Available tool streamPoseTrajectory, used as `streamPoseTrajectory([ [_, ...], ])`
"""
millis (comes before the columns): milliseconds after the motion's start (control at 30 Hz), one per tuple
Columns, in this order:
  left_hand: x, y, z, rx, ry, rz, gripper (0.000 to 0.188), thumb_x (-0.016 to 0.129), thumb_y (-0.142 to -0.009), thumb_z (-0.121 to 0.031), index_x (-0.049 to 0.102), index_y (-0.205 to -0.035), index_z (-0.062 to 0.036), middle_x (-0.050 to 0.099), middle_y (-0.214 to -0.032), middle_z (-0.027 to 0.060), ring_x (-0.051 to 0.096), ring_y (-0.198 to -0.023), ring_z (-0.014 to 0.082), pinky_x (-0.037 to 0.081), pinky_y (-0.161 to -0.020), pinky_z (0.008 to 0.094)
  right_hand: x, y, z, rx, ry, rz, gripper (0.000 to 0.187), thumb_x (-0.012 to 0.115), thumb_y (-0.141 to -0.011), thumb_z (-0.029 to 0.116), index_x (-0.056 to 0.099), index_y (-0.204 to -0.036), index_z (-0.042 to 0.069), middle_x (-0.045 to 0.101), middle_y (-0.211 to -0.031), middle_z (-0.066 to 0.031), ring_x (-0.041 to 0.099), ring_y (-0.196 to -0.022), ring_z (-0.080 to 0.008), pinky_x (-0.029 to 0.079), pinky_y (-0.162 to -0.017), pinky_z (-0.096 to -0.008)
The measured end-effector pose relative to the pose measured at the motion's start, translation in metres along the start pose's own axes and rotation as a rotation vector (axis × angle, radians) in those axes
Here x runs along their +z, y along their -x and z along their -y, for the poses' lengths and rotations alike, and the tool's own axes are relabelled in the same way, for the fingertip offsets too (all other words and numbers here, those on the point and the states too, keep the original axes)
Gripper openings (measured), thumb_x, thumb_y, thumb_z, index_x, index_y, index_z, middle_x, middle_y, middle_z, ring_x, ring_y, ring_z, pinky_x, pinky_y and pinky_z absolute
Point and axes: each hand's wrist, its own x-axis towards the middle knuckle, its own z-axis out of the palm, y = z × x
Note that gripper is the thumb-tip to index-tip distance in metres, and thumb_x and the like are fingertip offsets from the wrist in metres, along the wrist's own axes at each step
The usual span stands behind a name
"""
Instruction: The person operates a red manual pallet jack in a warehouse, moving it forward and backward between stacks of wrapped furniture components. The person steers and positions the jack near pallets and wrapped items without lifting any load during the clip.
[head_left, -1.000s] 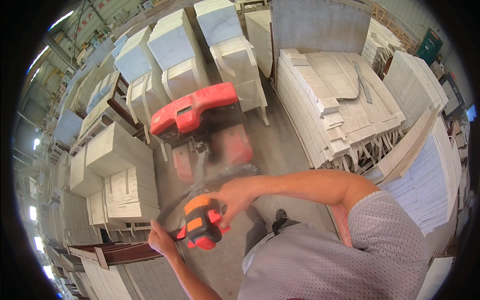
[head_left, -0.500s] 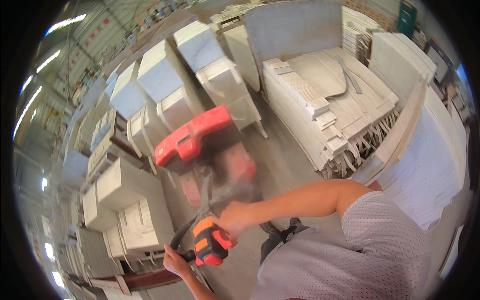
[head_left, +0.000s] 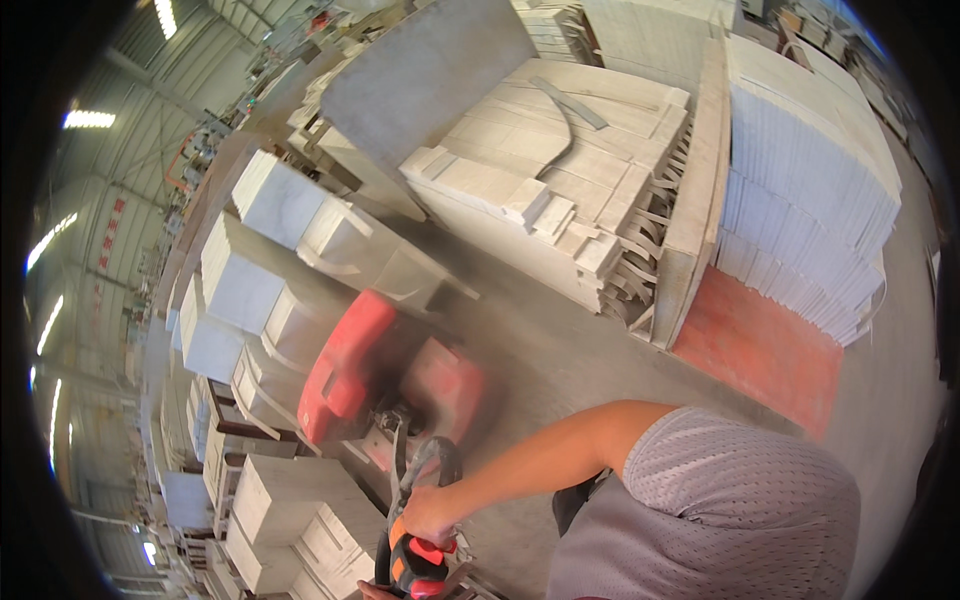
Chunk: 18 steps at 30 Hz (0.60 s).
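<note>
A red electric pallet jack (head_left: 345, 370) stands in front of me, blurred. Its tiller head (head_left: 405, 562), orange, black and red with black loop grips, reaches back to the lower edge. My right hand (head_left: 430, 513) is closed round the right grip of this handle, arm stretched forward and to the left. Only a small part of my left hand (head_left: 374, 591) shows at the lower edge, against the handle's left side; most of its fingers are cut off. The jack's forks cannot be made out.
Wrapped stacks of pale slabs (head_left: 250, 275) line the left, with more blocks (head_left: 285, 520) near the handle. Ahead lies a wide pile of pale boards (head_left: 590, 150) with a grey panel (head_left: 430, 80) behind. At right, white sheets (head_left: 800, 200) stand beside a red plate (head_left: 765, 345).
The view has swung to the right, so the slabs, boards and jack shift leftward. Both hands and the tiller sit lower in the picture. The red plate has come into sight.
</note>
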Motion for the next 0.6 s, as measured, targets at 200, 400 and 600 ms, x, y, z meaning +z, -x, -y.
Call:
streamPoseTrajectory([
  [200, 0.004, -0.004, 0.017, 0.257, -0.254, 0.031, 0.032, 0.055, -0.097, -0.031, 0.067, -0.113, -0.0059, 0.068, -0.075, 0.0111, 0.066, -0.064, 0.0309, 0.052, -0.058, 0.0428, 0.009, -0.001, 0.002, 0.013, 0.03, 0.045, 0.076, 0.088, -0.055, 0.037, 0.066, -0.127, 0.031, 0.075, -0.09, -0.0007, 0.071, -0.09, -0.02, 0.056, -0.071, -0.0408],
  [400, -0.018, 0.028, -0.007, -0.141, 0.28, -0.021, 0.065, 0.047, -0.103, -0.044, 0.056, -0.059, 0.0033, 0.049, -0.049, 0.0122, 0.044, -0.046, 0.0243, 0.037, -0.051, 0.0453, 0.01, 0.037, 0.015, -0.036, -0.087, 0.058, 0.089, 0.087, -0.054, 0.037, 0.056, -0.138, 0.038, 0.074, -0.104, -0.0046, 0.07, -0.1, -0.0265, 0.054, -0.083, -0.0515],
  [600, -0.029, 0.06, 0.006, -0.072, 0.215, -0.051, 0.049, 0.05, -0.101, -0.033, 0.069, -0.075, 0.0038, 0.064, -0.064, 0.0204, 0.059, -0.055, 0.0318, 0.044, -0.055, 0.048, 0.009, 0.07, 0.042, 0.046, -0.102, 0.075, 0.05, 0.085, -0.059, 0.037, 0.075, -0.1, 0.008, 0.073, -0.097, -0.012, 0.069, -0.096, -0.0319, 0.054, -0.084, -0.0477],
])
